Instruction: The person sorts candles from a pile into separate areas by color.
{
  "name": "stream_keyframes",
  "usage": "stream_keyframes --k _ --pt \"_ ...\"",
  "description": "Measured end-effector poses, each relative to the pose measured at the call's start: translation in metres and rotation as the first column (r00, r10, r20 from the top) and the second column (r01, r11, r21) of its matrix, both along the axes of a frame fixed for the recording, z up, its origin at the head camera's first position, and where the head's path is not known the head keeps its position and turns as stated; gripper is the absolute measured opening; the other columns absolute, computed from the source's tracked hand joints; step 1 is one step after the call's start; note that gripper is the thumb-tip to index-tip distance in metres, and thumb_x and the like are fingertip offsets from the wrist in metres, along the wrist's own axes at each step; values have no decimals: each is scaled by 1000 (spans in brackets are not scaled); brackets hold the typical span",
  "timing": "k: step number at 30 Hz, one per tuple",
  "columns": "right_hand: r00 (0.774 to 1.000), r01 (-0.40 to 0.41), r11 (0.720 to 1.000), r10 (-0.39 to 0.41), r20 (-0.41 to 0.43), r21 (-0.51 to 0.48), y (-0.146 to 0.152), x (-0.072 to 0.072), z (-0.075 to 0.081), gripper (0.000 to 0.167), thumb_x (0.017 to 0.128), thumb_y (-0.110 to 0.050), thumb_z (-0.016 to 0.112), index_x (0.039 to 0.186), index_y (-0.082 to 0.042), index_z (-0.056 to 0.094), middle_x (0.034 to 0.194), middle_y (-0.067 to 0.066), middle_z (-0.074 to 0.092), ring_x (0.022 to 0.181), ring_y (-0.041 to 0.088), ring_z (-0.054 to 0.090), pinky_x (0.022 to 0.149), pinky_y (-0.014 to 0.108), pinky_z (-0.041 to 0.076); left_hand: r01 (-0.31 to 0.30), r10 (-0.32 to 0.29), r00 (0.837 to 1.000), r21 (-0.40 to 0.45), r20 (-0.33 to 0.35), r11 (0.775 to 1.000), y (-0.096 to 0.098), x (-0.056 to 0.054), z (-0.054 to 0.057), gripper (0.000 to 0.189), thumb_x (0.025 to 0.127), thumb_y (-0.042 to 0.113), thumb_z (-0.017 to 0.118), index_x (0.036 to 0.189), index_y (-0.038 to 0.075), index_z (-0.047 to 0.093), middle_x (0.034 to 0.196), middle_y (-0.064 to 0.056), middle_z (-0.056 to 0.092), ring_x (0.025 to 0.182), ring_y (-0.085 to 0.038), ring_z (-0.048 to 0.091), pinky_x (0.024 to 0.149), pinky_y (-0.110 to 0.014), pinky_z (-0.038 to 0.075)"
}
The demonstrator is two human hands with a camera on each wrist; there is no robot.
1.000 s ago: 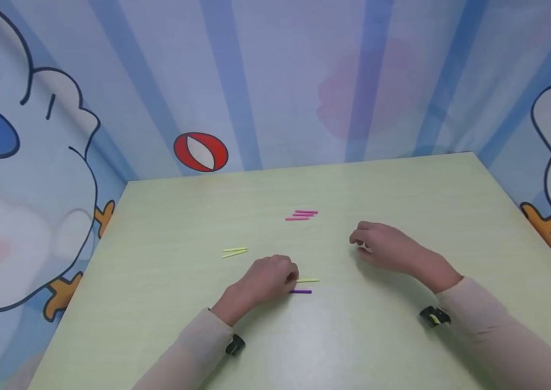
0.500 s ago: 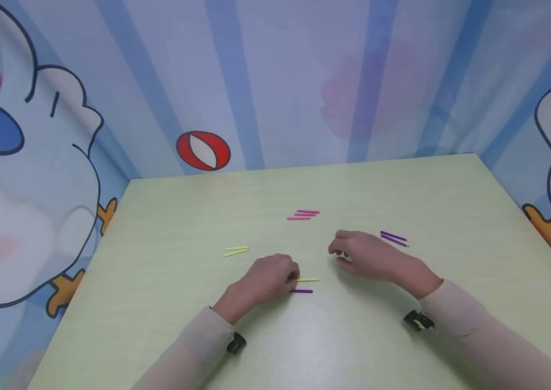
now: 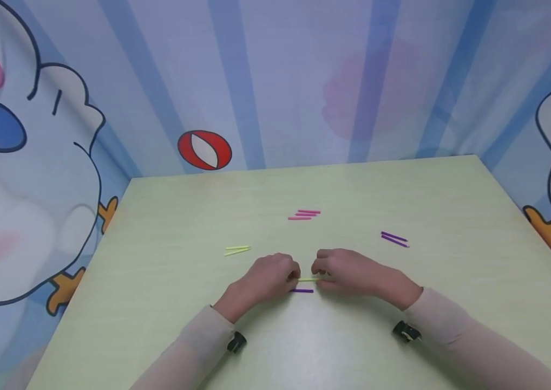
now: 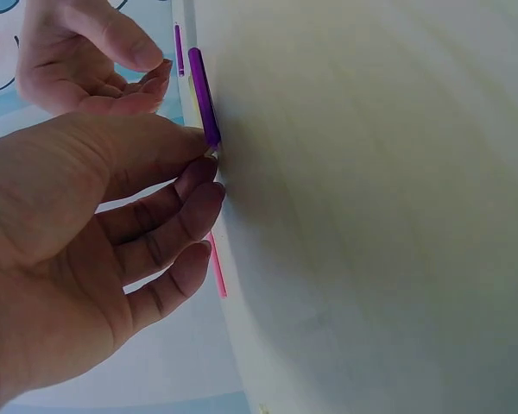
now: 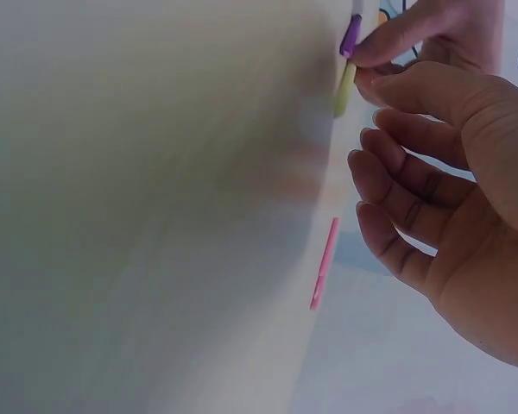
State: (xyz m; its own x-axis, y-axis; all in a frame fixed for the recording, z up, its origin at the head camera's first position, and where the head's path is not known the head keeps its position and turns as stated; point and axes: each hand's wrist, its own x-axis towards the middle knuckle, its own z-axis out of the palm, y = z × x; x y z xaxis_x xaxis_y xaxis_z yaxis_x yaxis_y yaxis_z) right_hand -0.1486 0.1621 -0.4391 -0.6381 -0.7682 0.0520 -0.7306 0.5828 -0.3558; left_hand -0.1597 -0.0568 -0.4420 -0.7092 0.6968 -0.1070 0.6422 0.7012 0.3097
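Note:
My left hand (image 3: 268, 276) pinches the left end of a thin yellow stick (image 3: 307, 279) between thumb and fingertips, low over the table. Just nearer to me, parallel to it, lies a purple stick (image 3: 303, 291), its left end hidden by the same hand. My right hand (image 3: 348, 271) is at the yellow stick's right end, thumb and fingers loosely bent. In the right wrist view its thumb (image 5: 414, 90) and index finger stand apart beside the tip of the yellow stick (image 5: 345, 90). The left wrist view shows the purple stick (image 4: 205, 97) right beside the left thumb.
Several pink sticks (image 3: 309, 212) lie side by side farther back on the pale table (image 3: 183, 216). Two yellow sticks (image 3: 237, 251) lie to the left, and two purple sticks (image 3: 394, 236) to the right. A printed cartoon backdrop (image 3: 295, 81) rises behind the table.
My right hand has moved left and toward me to the yellow stick's right end, uncovering the two purple sticks at right. My left hand stays in place on the yellow stick.

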Motion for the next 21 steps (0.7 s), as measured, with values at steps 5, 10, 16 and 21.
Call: stream_keyframes --k 5,10,16,21 --pt "1000 -24 1000 24 16 -1 -6 3 -5 11 89 -10 71 98 -8 75 85 -5 58 73 6 54 72 24 51 -2 2 1000 2 12 1000 0 -1 -1 12 92 7 66 82 10 73 71 5 55 65 -9 47 58 -23 42" --pt "999 -47 999 47 21 1 -9 5 -8 7 88 -11 72 94 -10 74 81 -8 53 70 5 49 68 22 47 0 0 1000 5 -2 1000 0 -1 -1 14 91 6 65 80 11 72 68 6 53 64 -9 45 56 -22 40" --pt "998 -58 998 58 5 9 -12 6 -11 5 88 -11 73 92 -10 73 80 -8 53 68 5 48 67 21 46 6 -6 1000 9 -5 1000 0 -1 -1 15 90 6 65 78 12 70 67 6 52 64 -9 43 56 -22 38" --pt "997 -74 997 74 -22 11 -16 5 -14 4 89 -14 72 91 -10 73 80 -8 53 68 4 48 67 21 46 3 -3 1000 19 -9 1000 -1 0 -1 16 90 5 66 76 12 69 67 5 52 63 -9 43 55 -23 38"
